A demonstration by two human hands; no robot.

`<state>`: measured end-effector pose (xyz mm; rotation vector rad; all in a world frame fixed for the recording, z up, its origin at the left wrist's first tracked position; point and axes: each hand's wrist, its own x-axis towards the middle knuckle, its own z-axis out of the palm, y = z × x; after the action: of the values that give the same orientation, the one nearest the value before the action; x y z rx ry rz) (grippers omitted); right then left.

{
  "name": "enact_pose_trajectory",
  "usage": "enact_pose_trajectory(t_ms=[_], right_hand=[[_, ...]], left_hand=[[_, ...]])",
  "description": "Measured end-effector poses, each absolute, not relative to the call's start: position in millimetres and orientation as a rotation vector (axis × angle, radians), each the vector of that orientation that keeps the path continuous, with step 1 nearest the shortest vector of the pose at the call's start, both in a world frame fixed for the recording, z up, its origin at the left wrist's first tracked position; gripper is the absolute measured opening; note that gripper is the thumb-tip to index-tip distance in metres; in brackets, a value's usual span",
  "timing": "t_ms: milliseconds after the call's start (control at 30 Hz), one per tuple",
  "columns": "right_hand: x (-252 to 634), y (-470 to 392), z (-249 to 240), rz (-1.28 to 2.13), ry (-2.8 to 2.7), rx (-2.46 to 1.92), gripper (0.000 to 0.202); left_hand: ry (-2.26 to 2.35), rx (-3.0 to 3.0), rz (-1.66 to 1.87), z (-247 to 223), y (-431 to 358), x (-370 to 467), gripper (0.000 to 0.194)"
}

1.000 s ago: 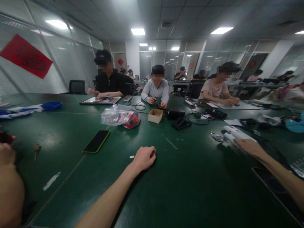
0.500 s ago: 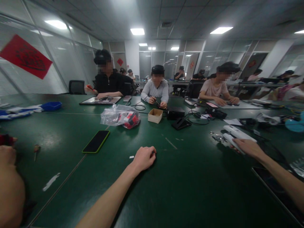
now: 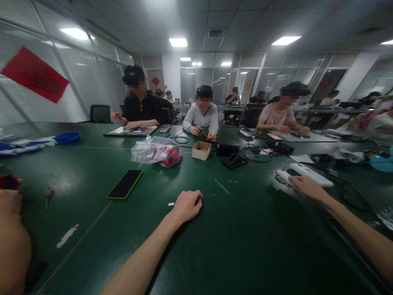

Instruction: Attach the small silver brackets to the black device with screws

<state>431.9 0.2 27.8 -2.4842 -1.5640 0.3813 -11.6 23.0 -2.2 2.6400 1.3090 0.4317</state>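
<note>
My left hand rests on the green table with its fingers curled in a loose fist. Nothing shows in it, and its fingertips are partly hidden. At the right, my right hand grips a slim white casing-like piece, whose exact kind I cannot make out. Under and beside that piece lie small metallic bits, partly covered. A second long white piece lies just behind my right hand. Near my left hand is a small white scrap.
A green-edged phone, a clear bag with red items and a small open box stand ahead. Cables and black devices lie beyond. Another person's arm is at the left edge; a dark tablet-like slab lies under my right forearm.
My right hand has moved left with the white piece, away from the second white piece and over the metallic bits. My left hand has stayed in place.
</note>
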Motion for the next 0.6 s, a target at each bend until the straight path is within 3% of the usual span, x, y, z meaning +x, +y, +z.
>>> enact_pose_trajectory(t_ms=[200, 433, 600], right_hand=[[425, -3, 30, 0.203, -1.638, -2.474, 0.042], [399, -14, 22, -0.66, -1.831, -2.483, 0.032], [389, -18, 22, -0.76, -1.926, -2.427, 0.027]], left_hand=[[1.321, 2.618, 0.408, 2, 21, -11, 0.017], [1.315, 2.629, 0.402, 1, 22, -11, 0.017], [1.301, 2.641, 0.402, 0, 22, -11, 0.017]])
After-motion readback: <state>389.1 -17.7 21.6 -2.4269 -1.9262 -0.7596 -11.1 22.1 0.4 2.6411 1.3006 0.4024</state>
